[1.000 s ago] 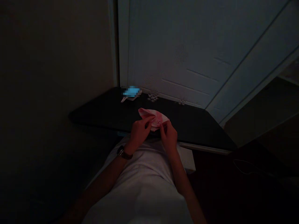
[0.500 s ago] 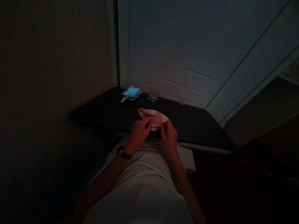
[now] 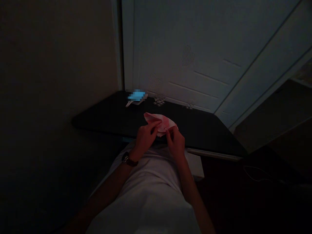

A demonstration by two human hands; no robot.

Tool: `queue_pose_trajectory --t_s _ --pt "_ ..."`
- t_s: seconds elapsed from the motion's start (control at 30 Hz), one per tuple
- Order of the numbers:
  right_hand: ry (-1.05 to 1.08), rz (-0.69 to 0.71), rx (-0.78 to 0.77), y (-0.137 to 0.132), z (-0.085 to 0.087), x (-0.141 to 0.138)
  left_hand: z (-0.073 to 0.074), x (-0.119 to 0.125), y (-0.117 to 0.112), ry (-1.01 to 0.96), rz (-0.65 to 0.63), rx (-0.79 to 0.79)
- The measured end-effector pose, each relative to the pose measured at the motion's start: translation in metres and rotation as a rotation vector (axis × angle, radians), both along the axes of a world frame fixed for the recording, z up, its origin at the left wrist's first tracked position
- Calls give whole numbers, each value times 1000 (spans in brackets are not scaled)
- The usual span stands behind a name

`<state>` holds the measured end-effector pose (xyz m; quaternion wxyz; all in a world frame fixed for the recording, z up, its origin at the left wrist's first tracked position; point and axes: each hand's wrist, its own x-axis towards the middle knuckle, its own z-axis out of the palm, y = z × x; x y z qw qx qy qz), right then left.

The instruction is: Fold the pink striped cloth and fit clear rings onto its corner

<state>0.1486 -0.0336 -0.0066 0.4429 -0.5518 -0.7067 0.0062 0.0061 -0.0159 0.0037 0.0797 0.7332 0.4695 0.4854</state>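
Observation:
A small pink-and-white piece of cloth is held up between my two hands, above the near edge of the dark tabletop. My left hand, with a dark watch on its wrist, pinches the cloth from the left side. On the right, my right hand has its thumb and fingertips pressed together at the cloth's lower right edge. A tiny shiny spot shows by the right fingertips; the dim light hides what it is.
The dark tabletop spreads in front of me against a pale panel. A device with a bright blue, blurred screen stands at the back left. Clear shiny pieces lie beside it. A white box is below the table's edge.
Almost nothing differs. My right fingertips have shifted very slightly left along the cloth, while my left hand keeps its place.

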Motion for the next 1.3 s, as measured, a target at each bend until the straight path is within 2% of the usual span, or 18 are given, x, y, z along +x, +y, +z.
queue_pose_trajectory --t_s 0.2,0.6,1.0,1.3 --pt "28 -22 8 0 1 -2 -2 0 2 57 25 -14" --pt "14 -19 -9 1 0 -1 -2 0 1 1 12 24" --pt "45 -45 -2 0 0 -2 -2 0 3 69 22 -6" --pt "37 -31 -8 1 0 -1 -2 0 1 0 4 16"
